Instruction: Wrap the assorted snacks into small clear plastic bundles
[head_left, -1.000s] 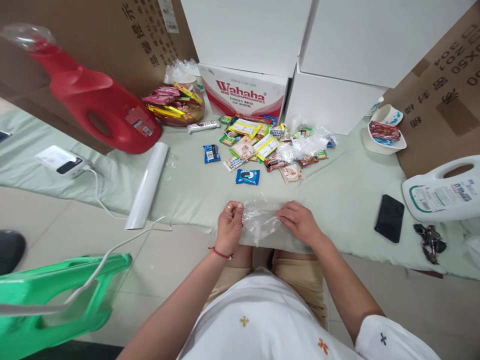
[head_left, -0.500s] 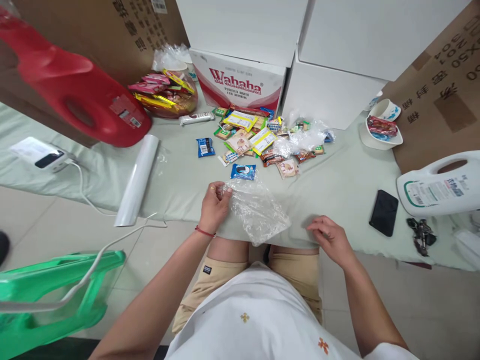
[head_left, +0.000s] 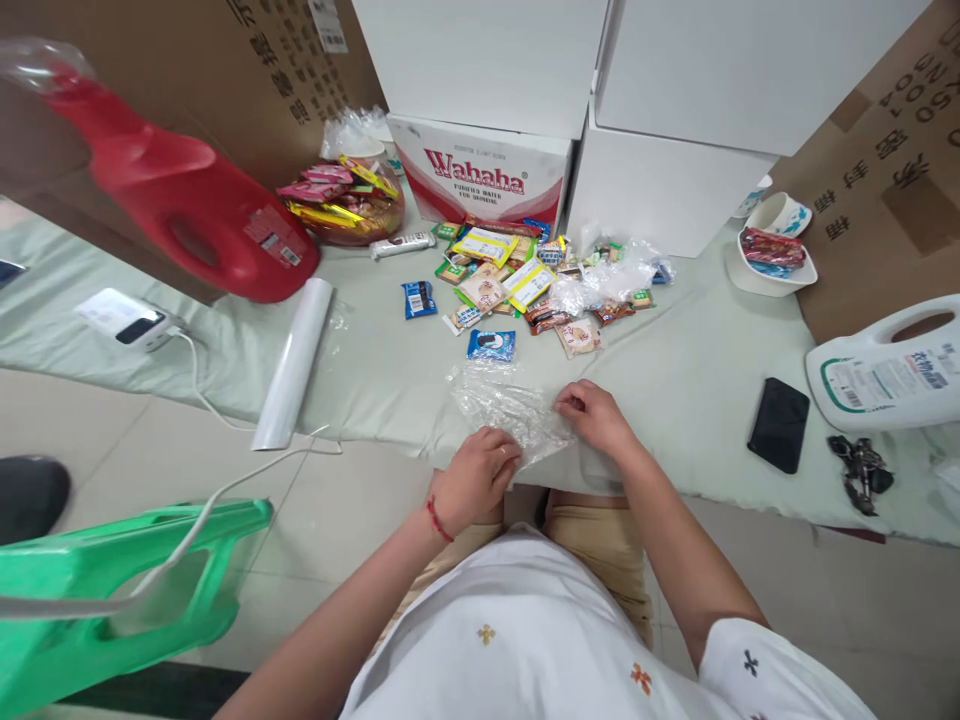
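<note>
A clear plastic bag lies crumpled on the cloth-covered table in front of me. My left hand, with a red string on its wrist, has its fingers curled on the bag's near left edge. At the bag's right edge, my right hand pinches the film between thumb and fingers. Just beyond the bag is a blue snack packet. Behind it spreads a pile of small wrapped snacks, with another crumpled clear bag on its right side.
Left stand a red jug, a snack-filled bowl, a white roll and a corded white device. Right are a phone, keys, a white detergent bottle and a white dish. Boxes line the back.
My left hand has moved from the bag's upper left corner down to its near edge. My right hand has moved left onto the bag, which now lies flatter and more bunched.
</note>
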